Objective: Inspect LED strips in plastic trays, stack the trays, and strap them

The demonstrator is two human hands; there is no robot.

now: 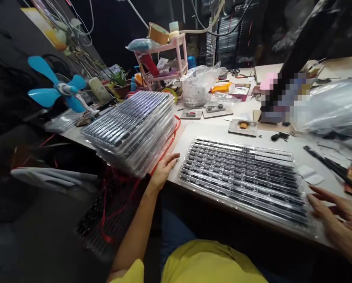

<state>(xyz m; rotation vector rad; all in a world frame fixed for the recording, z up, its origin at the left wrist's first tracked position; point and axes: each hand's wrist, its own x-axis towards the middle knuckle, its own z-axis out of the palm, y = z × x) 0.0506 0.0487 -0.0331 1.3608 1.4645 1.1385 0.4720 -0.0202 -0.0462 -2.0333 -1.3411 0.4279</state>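
We rest our left hand [164, 168], fingers loosely spread and gripping nothing, on the near table edge beside the tall stack of clear plastic trays [133, 127] loaded with dark strips. Our right hand [339, 220], fingers apart and empty, touches the right end of the single flat clear tray of dark strips [243, 177], which lies on the white table [282, 145] between both hands.

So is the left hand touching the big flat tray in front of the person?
Apart. The head view shows the left hand on the table edge, bare tabletop showing between it and the tray.
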